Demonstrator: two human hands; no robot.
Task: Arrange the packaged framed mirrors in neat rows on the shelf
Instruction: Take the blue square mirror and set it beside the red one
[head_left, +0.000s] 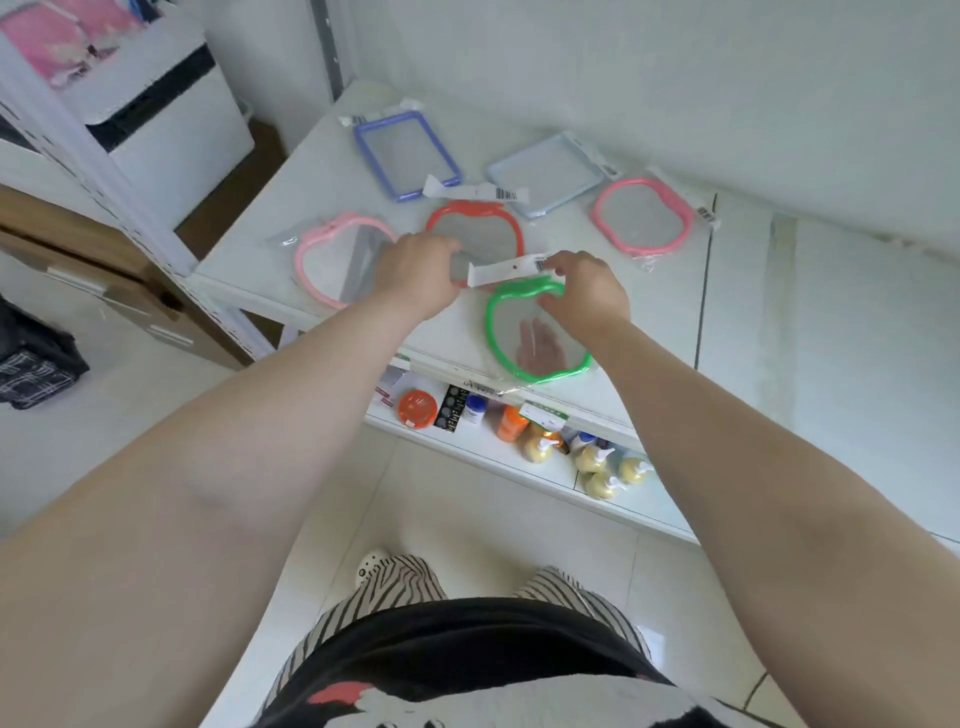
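Several packaged mirrors lie on the white shelf (665, 322). A green apple-shaped mirror (519, 338) sits at the front edge, overhanging slightly. My right hand (587, 296) grips its top by the white header card, and my left hand (421, 275) pinches the card's left end. Behind it lies a red apple mirror (483, 234), a pink one (332, 254) at left and another pink one (644, 215) at right. A purple rectangular mirror (405, 153) and a pale blue one (545, 174) lie at the back.
The wall runs close behind the shelf. A lower shelf (467, 441) holds bottles and small goods under the front edge. A white shelving upright (104, 161) and a cabinet stand at the left. Tiled floor is below me.
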